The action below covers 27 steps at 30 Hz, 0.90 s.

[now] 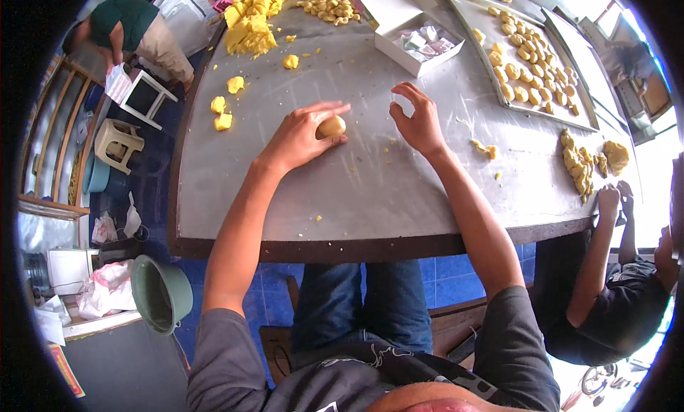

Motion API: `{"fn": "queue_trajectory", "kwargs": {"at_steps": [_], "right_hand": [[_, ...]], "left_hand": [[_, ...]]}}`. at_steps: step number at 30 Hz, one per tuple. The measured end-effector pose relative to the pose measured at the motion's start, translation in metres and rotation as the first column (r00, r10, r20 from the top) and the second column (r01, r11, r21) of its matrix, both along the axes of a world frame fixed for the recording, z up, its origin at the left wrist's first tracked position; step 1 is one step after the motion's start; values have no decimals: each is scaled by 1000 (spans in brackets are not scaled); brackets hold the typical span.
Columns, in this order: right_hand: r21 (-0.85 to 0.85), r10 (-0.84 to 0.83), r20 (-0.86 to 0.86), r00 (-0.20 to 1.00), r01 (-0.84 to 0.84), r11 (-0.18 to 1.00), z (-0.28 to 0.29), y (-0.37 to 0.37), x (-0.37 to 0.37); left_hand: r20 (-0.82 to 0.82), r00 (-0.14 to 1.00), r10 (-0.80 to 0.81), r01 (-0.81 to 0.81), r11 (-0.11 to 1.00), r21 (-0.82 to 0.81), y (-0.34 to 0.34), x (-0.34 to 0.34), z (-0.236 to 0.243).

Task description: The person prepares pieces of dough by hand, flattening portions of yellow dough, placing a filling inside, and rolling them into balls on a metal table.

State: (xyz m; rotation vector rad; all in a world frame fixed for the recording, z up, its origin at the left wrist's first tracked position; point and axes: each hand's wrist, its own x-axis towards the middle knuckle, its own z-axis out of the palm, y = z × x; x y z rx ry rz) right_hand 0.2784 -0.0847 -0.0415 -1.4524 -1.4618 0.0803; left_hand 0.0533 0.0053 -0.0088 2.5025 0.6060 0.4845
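Note:
A smooth, pale yellow dough ball (pixel 330 126) is in my left hand (pixel 301 136), low over the metal table (pixel 285 205). The thumb and curled fingers close round the ball, and the fingertips are slightly blurred. My right hand (pixel 420 123) is apart from it on the right, thumb and fingers spread in a curve with nothing between them. Left of my left hand lie several small yellow lumps (pixel 224 121), with another yellow lump (pixel 291 61) farther back. Beyond my right forearm is a small scrap of dough (pixel 485 150).
A large yellow crumbly mass (pixel 249 31) and a pile of dough pieces (pixel 331 6) lie at the back. An open white box (pixel 420 50) holds small packets. A tray (pixel 584 121) carries many rounded dough pieces. At right, a co-worker (pixel 613 298) sits by twisted dough (pixel 577 163).

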Motion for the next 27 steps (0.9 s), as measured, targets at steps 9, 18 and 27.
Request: {"fn": "queue_trajectory", "kwargs": {"at_steps": [9,18,27], "right_hand": [[-2,16,-14,1000,-16,1000,2,0,-2],[2,4,-2,1000,-4,1000,0,-1,-2],[-45,32,11,999,-32,998,0,-1,-4]], "left_hand": [[77,994,-82,81,997,17,1,0,2],[-2,1000,19,-19,979,-204,1,-3,9],[35,997,-73,62,965,254,9,-9,0]]}}
